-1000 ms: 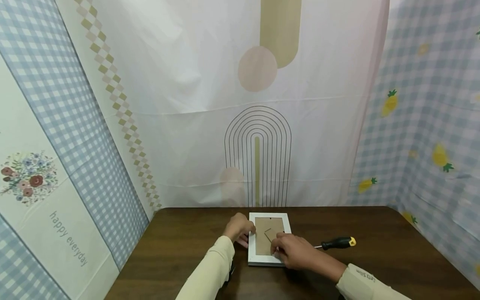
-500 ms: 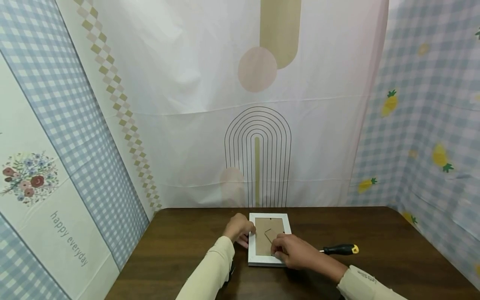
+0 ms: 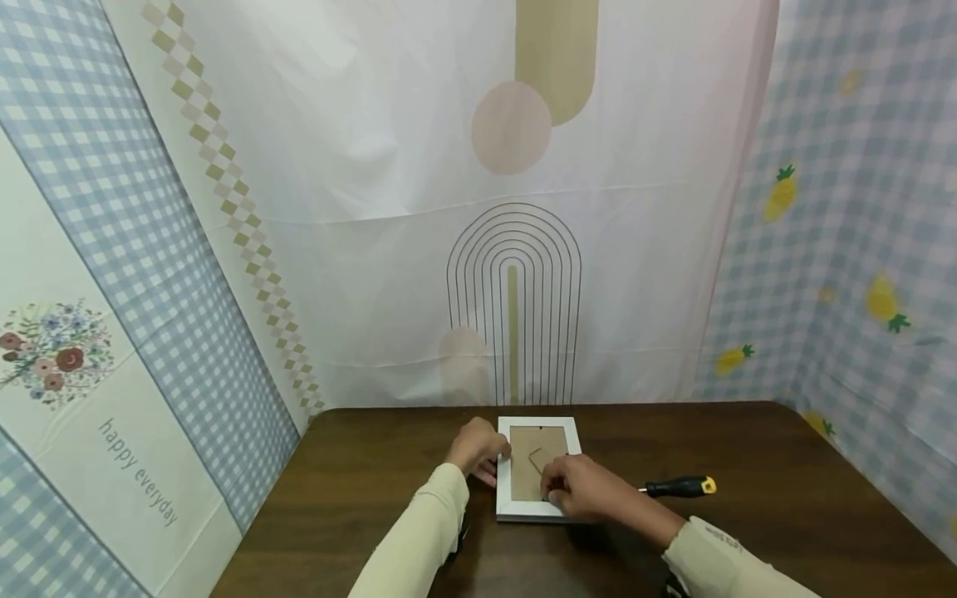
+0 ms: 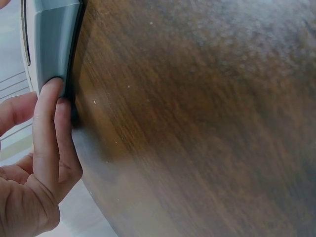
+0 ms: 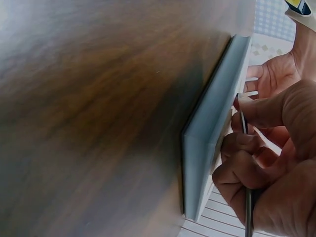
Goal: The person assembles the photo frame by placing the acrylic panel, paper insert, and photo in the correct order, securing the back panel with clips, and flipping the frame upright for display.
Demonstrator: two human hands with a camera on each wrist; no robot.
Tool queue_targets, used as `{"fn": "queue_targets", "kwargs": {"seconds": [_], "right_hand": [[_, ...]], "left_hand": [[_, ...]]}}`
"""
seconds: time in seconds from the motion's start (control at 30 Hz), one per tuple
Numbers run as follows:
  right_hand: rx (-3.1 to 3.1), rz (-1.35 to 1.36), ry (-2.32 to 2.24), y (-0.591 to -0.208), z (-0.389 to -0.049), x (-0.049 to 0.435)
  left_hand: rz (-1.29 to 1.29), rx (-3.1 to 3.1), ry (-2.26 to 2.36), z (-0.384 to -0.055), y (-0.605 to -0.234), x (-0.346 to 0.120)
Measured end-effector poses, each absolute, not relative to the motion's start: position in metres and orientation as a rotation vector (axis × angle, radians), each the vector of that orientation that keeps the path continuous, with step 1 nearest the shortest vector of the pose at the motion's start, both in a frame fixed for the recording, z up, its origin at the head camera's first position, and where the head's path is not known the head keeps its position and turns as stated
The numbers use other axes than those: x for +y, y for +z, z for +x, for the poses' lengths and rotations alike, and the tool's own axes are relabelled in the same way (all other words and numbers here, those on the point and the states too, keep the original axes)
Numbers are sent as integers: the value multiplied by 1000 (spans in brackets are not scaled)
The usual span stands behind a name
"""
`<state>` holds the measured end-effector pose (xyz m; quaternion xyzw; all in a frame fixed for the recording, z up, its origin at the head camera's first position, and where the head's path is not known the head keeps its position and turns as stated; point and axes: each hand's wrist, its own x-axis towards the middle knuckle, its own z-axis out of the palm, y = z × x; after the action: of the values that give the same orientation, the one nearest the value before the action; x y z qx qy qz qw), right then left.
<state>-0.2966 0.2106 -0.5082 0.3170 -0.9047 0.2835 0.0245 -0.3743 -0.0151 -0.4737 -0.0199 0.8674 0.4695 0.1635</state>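
Observation:
A white picture frame point(image 3: 504, 490) lies back side up on the table, its brown backing board point(image 3: 527, 486) showing. My left hand point(image 3: 477, 448) holds the frame's left side; in the left wrist view a finger point(image 4: 45, 133) presses against the outer edge. My right hand point(image 3: 586, 488) is over the lower right of the backing. Its curled fingers hold the metal shaft of a screwdriver point(image 5: 248, 210), with the tip end near the thumb at the frame's inner edge. The black and yellow handle point(image 3: 680, 487) sticks out to the right, behind the hand. Fingers hide the exact contact of the tip.
The dark wooden table point(image 3: 359, 498) runs back to a white patterned cloth point(image 3: 374, 291) hung behind it. Checked cloths hang at the left and right sides. A thin bent stand outline point(image 3: 534, 457) shows on the backing board.
The screwdriver handle has shifted slightly rightward behind the right hand since the first frame. Both hands stay at the frame. The head view has tilted a little.

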Motion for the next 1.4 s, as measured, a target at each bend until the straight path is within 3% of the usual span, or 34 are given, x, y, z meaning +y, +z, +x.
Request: {"fn": "queue_targets", "kwargs": {"seconds": [0.2, 0.4, 0.6, 0.83, 1.4], "right_hand": [[-2779, 967, 909, -548, -329, 224], [-2817, 931, 932, -556, -335, 223], [-2877, 918, 995, -521, -315, 214], [-3001, 680, 1049, -477, -287, 194], [-3152, 214, 1259, -464, -290, 179]], "left_hand": [[-62, 2464, 1333, -375, -470, -15], [-59, 2466, 1332, -373, -472, -16], [-61, 2452, 1337, -373, -477, -15], [-49, 2450, 1345, -374, -476, -15], [-66, 2465, 1335, -373, -475, -15]]}}
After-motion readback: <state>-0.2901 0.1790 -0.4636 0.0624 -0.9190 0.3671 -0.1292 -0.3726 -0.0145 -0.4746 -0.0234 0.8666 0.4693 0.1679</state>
